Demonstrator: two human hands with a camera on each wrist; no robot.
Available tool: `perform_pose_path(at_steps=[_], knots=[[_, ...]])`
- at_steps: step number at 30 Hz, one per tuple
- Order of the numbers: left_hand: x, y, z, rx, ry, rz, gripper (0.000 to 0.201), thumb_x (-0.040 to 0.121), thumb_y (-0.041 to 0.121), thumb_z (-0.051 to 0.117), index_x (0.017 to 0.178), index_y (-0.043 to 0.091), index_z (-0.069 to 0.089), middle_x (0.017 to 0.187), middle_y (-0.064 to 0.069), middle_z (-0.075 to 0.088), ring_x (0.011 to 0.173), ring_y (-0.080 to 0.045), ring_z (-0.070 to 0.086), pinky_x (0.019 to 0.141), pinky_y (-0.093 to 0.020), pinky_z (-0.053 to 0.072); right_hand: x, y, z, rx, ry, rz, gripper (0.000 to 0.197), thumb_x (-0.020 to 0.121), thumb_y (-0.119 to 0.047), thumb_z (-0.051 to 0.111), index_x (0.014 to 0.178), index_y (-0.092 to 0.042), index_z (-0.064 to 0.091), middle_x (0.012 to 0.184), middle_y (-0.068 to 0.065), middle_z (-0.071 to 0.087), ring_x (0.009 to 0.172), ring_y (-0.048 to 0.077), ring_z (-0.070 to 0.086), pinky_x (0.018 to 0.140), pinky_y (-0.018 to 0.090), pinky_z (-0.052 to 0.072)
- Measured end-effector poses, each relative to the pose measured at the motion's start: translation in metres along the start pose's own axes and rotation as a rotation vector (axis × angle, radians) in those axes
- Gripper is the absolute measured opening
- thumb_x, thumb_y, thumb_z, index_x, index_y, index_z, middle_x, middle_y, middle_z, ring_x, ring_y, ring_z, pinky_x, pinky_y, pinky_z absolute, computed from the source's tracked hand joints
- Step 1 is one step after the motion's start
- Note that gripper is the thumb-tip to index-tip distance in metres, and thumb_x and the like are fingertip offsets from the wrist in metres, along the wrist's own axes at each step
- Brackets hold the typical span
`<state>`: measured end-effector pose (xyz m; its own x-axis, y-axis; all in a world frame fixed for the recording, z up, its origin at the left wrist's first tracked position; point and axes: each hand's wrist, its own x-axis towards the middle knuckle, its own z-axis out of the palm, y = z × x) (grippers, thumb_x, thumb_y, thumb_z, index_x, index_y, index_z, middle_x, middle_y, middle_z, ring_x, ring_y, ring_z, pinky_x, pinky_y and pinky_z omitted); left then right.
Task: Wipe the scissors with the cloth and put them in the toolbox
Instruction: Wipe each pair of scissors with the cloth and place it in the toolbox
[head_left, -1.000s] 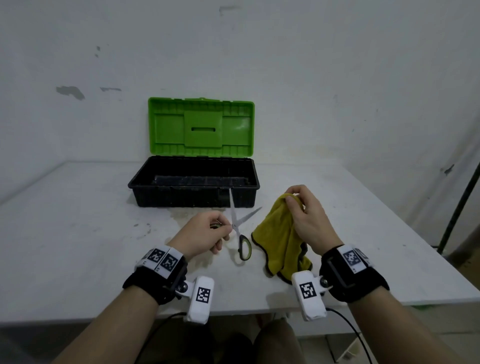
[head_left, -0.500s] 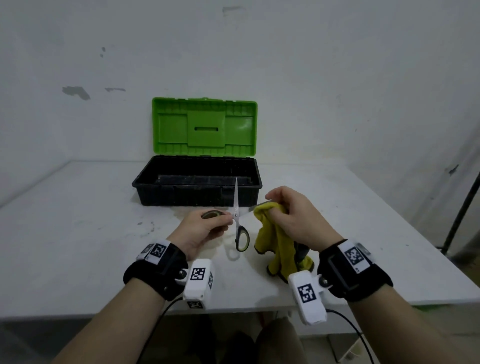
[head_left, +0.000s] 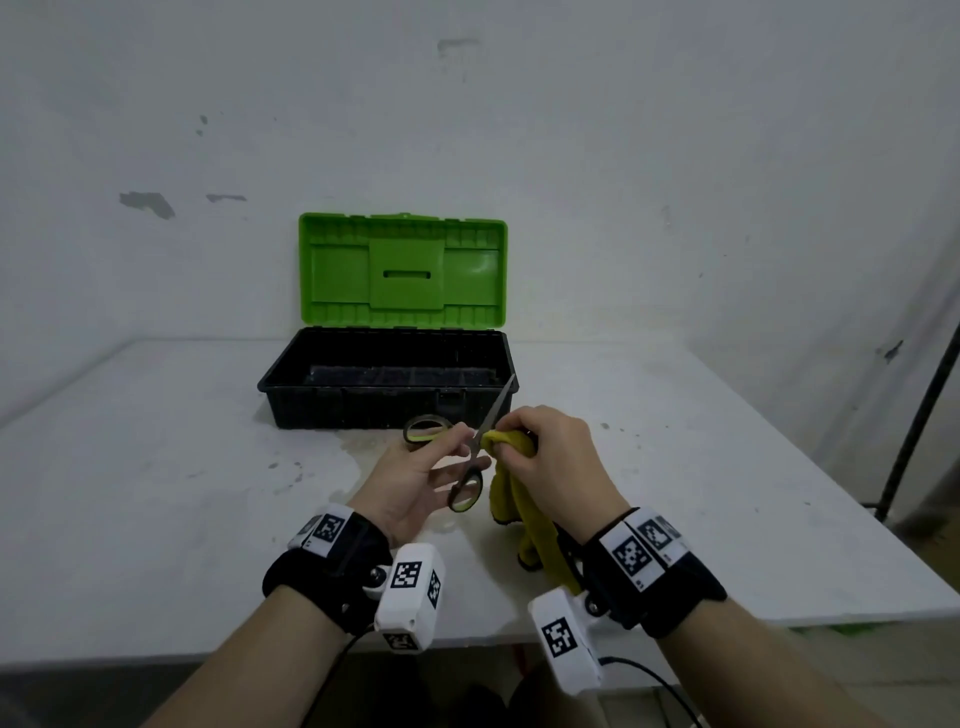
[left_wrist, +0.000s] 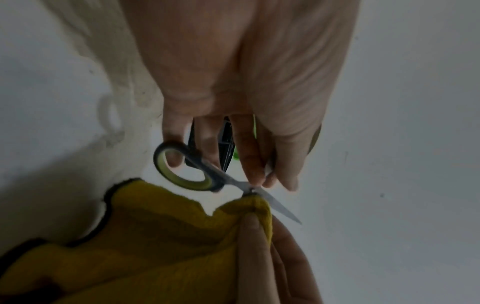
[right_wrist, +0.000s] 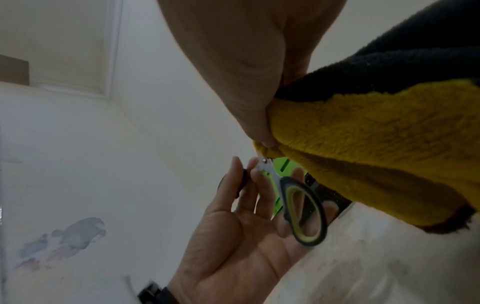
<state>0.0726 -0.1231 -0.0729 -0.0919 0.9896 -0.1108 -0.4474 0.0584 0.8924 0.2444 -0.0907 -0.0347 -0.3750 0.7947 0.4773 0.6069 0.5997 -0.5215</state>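
Open scissors (head_left: 500, 408) with black-and-green handles are held above the table, one blade pointing up toward the toolbox. My left hand (head_left: 470, 447) pinches them near the pivot, palm up, with the lower handle ring over its fingers. My right hand (head_left: 511, 452) grips the yellow cloth (head_left: 535, 525), bunched against the scissors just beside the pivot; the second blade is hidden in it. In the left wrist view the cloth (left_wrist: 155, 236) meets the scissors (left_wrist: 213, 179) at the pivot. The right wrist view shows the cloth (right_wrist: 376, 144) above the scissors (right_wrist: 288, 185). The black toolbox (head_left: 384, 405) stands open behind.
The toolbox's green lid (head_left: 402, 270) stands upright against the wall. The white table (head_left: 156, 493) has stains near the box's front. A dark pole (head_left: 924, 405) stands off the table's right edge.
My right hand brought the cloth onto the scissors and slid it in to the pivot. The left hand turned palm up, tilting the free blade to the right.
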Motion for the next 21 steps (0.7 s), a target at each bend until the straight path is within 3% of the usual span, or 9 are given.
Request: perform_pose_path(at_steps=[4,7,10,13,16,19,21], knots=[[-0.001,-0.003,0.004,0.026,-0.003,0.014,0.021,0.089,0.013,0.068,0.106,0.001,0.064,0.099,-0.015,0.073,0.097,-0.034,0.073,0.077,-0.040,0.060,-0.001,0.000,0.004,0.019,-0.003,0.032,0.011,0.083,-0.026,0.068,0.094,-0.023,0.070,0.089,-0.008,0.066,0.083,0.008,0.057,0.073,0.018,0.045],[-0.003,-0.004,0.002,0.048,0.026,0.011,0.010,0.088,0.000,0.066,0.098,0.003,0.063,0.090,-0.015,0.072,0.086,-0.029,0.075,0.072,-0.034,0.061,-0.003,0.002,0.000,0.053,0.002,0.071,0.013,0.082,-0.024,0.068,0.094,-0.025,0.073,0.088,-0.011,0.067,0.083,0.006,0.058,0.072,0.012,0.042],[-0.001,-0.005,-0.002,0.085,0.071,0.029,0.013,0.087,-0.004,0.067,0.098,0.000,0.063,0.090,-0.018,0.071,0.084,-0.027,0.075,0.072,-0.033,0.061,-0.003,0.002,-0.009,0.075,0.038,0.075,0.021,0.083,-0.021,0.066,0.103,-0.025,0.071,0.094,-0.011,0.067,0.087,0.005,0.059,0.080,0.018,0.048],[-0.001,-0.008,0.000,0.106,0.058,0.050,0.018,0.087,-0.005,0.066,0.105,-0.003,0.065,0.092,-0.019,0.073,0.082,-0.024,0.074,0.069,-0.028,0.060,-0.003,0.001,-0.004,0.088,0.032,-0.033,0.016,0.084,-0.019,0.068,0.098,-0.026,0.066,0.085,-0.012,0.067,0.078,0.005,0.060,0.073,0.021,0.051],[-0.003,-0.011,0.008,0.147,0.027,0.085,0.017,0.089,-0.006,0.063,0.104,-0.001,0.068,0.088,-0.014,0.075,0.080,-0.020,0.074,0.070,-0.026,0.059,-0.006,0.007,0.010,-0.050,0.048,-0.155,0.005,0.085,-0.020,0.068,0.089,-0.023,0.071,0.085,-0.005,0.066,0.081,0.014,0.058,0.071,0.035,0.051],[-0.003,-0.013,0.010,0.151,0.024,0.121,0.015,0.091,-0.006,0.061,0.097,0.003,0.071,0.087,-0.014,0.075,0.080,-0.020,0.073,0.072,-0.027,0.059,-0.014,0.013,0.021,-0.108,0.130,-0.191,0.013,0.085,-0.031,0.070,0.094,-0.023,0.074,0.092,-0.003,0.065,0.086,0.018,0.057,0.072,0.034,0.051],[-0.002,-0.014,0.009,0.132,0.031,0.124,0.014,0.092,-0.005,0.059,0.096,0.002,0.071,0.090,-0.015,0.075,0.084,-0.022,0.073,0.075,-0.028,0.060,-0.019,0.014,0.025,-0.071,0.110,-0.182,0.022,0.084,-0.036,0.070,0.103,-0.024,0.072,0.098,-0.002,0.062,0.088,0.018,0.058,0.074,0.031,0.051]])
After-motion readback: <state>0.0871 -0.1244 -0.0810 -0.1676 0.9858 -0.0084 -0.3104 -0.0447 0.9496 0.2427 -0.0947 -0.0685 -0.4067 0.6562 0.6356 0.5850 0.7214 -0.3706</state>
